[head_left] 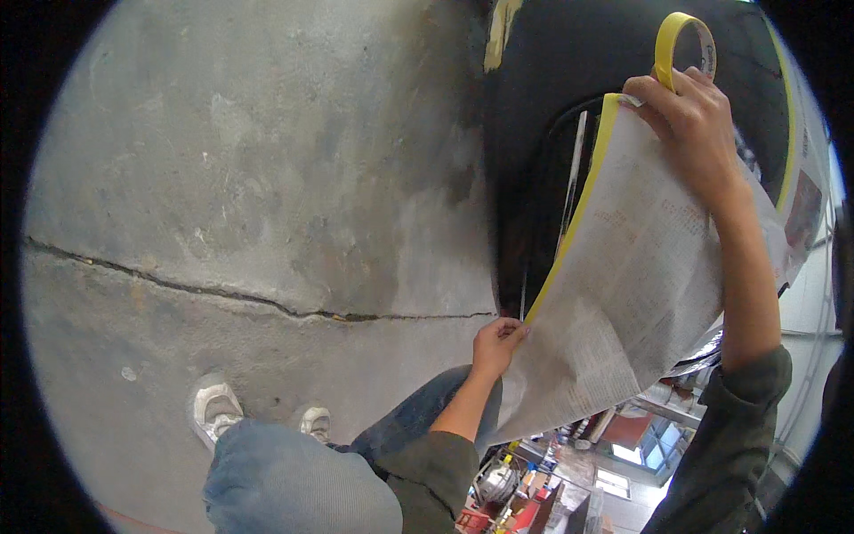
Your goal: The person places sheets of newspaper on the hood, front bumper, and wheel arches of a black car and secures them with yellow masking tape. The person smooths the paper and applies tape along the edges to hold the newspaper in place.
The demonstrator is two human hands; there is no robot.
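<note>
A large newspaper sheet (623, 240) is stretched between my hands, with a strip of yellow masking tape (583, 209) along its left edge. My left hand (498, 345) pinches the sheet's lower left corner at the end of that strip. Up at the other corner, my right hand (689, 125) grips the paper's edge, and a roll of yellow masking tape (669, 53) stands upright from its fingers. Behind the paper is a glossy black car body (569, 76), with a bright trim strip (574, 169) beside the taped edge. The sheet hides part of the car.
A stained grey concrete floor (267, 133) with a long crack (196, 289) spreads to the left. More paper edged with yellow tape (801, 169) covers the car at far right. Cluttered shelves (525, 494) show at the bottom. My knee (298, 476) is bent below my left arm.
</note>
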